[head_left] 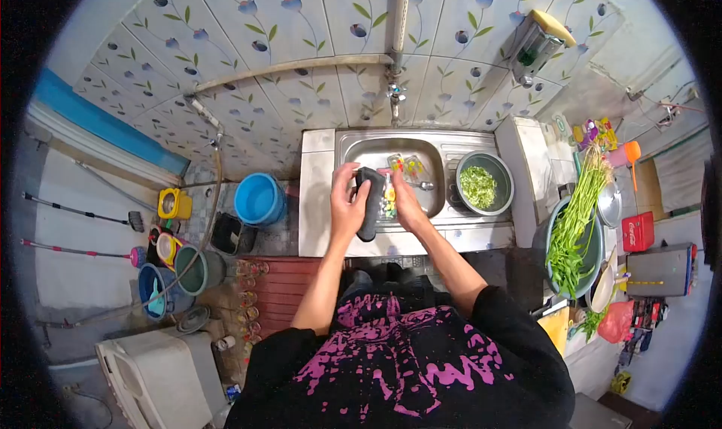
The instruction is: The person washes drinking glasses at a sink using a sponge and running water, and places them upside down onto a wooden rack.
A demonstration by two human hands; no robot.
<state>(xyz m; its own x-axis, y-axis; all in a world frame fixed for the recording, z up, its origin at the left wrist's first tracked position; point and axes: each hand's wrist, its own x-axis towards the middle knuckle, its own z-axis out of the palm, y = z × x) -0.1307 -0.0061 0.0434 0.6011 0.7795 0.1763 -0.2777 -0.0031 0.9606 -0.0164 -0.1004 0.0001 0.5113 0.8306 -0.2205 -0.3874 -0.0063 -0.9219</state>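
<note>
Two arms (322, 282) extend, left hand (347, 208) curled round a dark object (368, 217), right hand (408, 206) cupping a patterned glass (389, 197).

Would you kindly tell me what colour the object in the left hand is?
The object looks black, seen in the head view.

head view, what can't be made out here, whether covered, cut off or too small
- Head view: the dark object, kind unclear, partly covered by the left hand.
- Head view: the right side of the patterned item, hidden by the right hand.
- Head view: the collar of the black shirt, beyond the bottom edge.
</note>
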